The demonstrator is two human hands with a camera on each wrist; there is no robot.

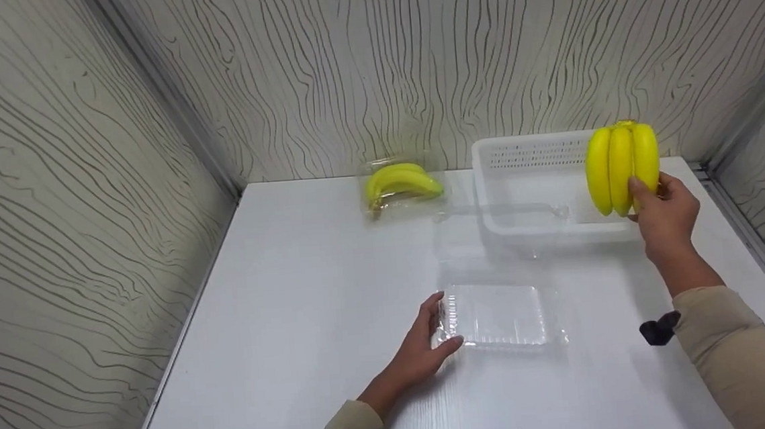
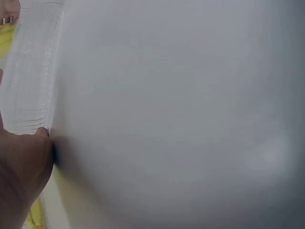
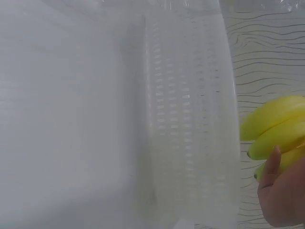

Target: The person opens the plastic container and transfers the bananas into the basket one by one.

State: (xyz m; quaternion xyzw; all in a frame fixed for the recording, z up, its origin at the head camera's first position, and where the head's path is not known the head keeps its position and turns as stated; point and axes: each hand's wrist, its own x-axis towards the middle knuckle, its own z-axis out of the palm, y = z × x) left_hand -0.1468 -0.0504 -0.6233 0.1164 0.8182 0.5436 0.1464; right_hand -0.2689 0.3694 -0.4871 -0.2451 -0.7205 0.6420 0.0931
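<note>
Left of the white perforated plastic basket, a clear plastic box held yellow bananas. In front of the basket, the left hand, thumb and fingers spread apart, touched the left edge of a clear rectangular plastic container, its lid open toward the basket. Above the basket's right end, a yellow banana bunch was clamped in the right hand's fingers.
</note>
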